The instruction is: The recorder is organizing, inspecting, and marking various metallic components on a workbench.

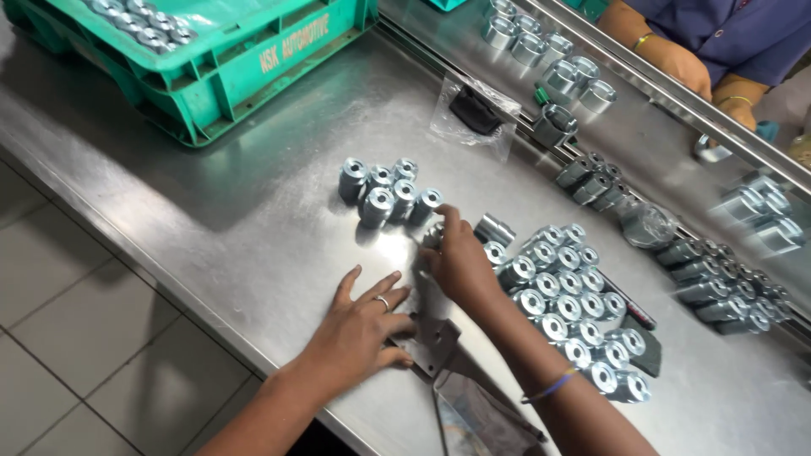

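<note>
Head view: steel table [253, 219] carries a flat metal gauge plate [432, 338] near its front edge. Left hand [359, 325] lies flat on the plate, fingers spread, gripping nothing. Right hand [460, 262], just beyond the plate, pinches a small metal bushing [433, 236]. Packed bushings [574, 304] sit right of the plate; a green crate [211, 59] far behind.

A steel bench [253, 219] carries a green plastic crate [211, 76] at its far left corner; a small cluster of metal bushings [387, 192] mid-bench; a larger packed batch [570, 300] (upright, touching) rightward; a plastic bag [475, 114] near the back edge.
</note>
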